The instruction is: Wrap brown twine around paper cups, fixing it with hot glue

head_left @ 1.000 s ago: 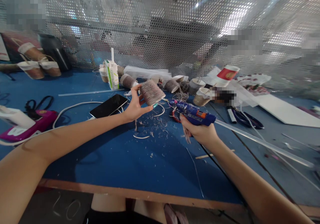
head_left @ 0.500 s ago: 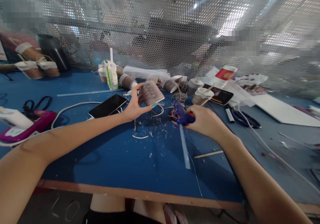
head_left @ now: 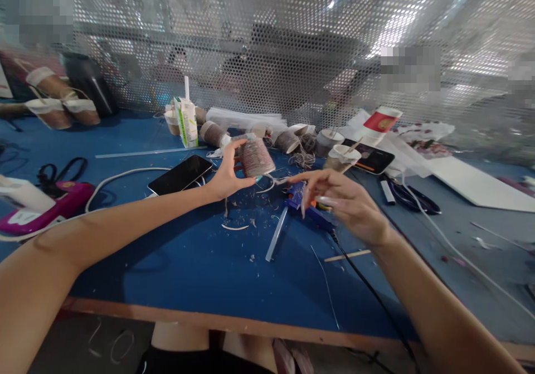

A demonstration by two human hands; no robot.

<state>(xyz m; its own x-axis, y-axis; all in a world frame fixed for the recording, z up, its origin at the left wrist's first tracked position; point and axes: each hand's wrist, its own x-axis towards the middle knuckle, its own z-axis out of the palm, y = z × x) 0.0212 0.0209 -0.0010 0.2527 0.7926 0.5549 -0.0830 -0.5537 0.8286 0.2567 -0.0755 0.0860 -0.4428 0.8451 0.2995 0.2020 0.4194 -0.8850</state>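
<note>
My left hand (head_left: 229,174) is closed round a cup wrapped in brownish-pink twine (head_left: 256,158), held tilted above the table. My right hand (head_left: 340,201) hovers just over a blue glue gun (head_left: 320,218) with its fingers apart and nothing plainly held. The glue gun lies on the table, a clear glue stick (head_left: 276,234) poking from its back and a black cord trailing toward the table's front edge. My right index finger points left, near a loose end of twine (head_left: 281,181) by the cup; whether it touches is unclear.
A phone (head_left: 180,175) lies left of centre. Behind stand a drink carton (head_left: 186,122), more twine-wrapped cups (head_left: 286,141) and tangled twine (head_left: 304,154). Scissors (head_left: 412,198) lie at right, a wooden stick (head_left: 348,255) nearer me. A magenta device (head_left: 54,209) sits far left.
My right hand has let go of the glue gun, which now lies turned on the table with its glue stick slanting left. My left hand still holds the cup in nearly the same place.
</note>
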